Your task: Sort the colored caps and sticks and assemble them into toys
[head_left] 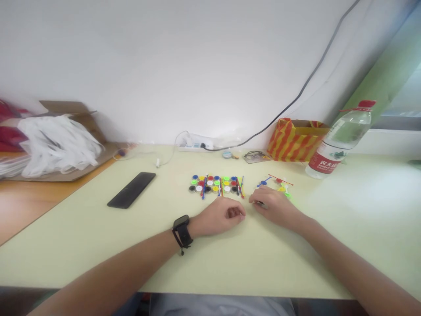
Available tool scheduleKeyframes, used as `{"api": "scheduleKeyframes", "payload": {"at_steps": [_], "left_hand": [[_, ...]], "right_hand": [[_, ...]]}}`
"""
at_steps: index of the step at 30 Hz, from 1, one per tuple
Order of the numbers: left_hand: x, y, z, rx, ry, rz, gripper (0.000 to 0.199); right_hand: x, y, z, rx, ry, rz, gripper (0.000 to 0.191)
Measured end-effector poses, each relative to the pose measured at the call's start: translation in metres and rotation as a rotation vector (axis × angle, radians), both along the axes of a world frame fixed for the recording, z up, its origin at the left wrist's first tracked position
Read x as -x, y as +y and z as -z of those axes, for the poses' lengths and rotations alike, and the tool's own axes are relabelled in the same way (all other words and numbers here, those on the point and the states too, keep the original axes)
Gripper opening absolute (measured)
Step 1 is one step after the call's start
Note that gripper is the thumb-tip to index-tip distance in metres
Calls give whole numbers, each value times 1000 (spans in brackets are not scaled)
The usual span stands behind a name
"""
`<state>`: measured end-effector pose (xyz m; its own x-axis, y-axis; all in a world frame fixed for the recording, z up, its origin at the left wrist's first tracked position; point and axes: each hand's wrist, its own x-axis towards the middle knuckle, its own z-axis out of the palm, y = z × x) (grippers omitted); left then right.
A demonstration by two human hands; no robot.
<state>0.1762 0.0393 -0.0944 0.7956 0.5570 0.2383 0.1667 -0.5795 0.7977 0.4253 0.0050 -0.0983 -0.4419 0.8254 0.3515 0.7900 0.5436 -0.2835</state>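
My left hand [219, 216], with a black watch [182, 230] on its wrist, rests low over the table with fingers curled and thumb against them. What it may hold is too small to make out. Beside it my right hand [272, 205] bends down to the tabletop, fingers closed; a dark bit shows beneath them, its kind hidden. Just beyond my left hand lie rows of small coloured round discs [215, 188] with thin coloured arrow-shaped sticks [204, 186] across them. Past my right hand are several loose pieces: a blue one [263, 182], a red one [279, 180] and a yellow one [282, 189].
A black phone-like slab [131, 190] lies at left, near a cardboard box with white strips [62, 142]. A power strip [195, 144] sits by the wall, its dark cable running up right. A striped bag [294, 140] and a large water bottle [340, 142] stand at back right.
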Motion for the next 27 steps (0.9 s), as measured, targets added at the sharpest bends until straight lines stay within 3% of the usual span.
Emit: {"api": "scheduleKeyframes", "payload": {"at_steps": [3,11,19,23,25,27], "left_hand": [[0,0,1,-17,5,0,15],[0,0,3,-44,12,9,12],[0,-2,2,-58,53,18,15],[-1,-4,-1,-53,72,52,22],[-1,-5,-1,-70,86,51,25],[-1,-5,-1,-87,105,43,25]], "right_hand": [[3,-4,-3,27,-2,-21,18],[-6,1,6,20,2,15,41],[-35,22,13,-54,32,124,36],[-31,18,-11,-151,245,230,17],[-23,-1,-35,-157,452,221,14],[-15,-31,-60,-157,703,126,14]]}}
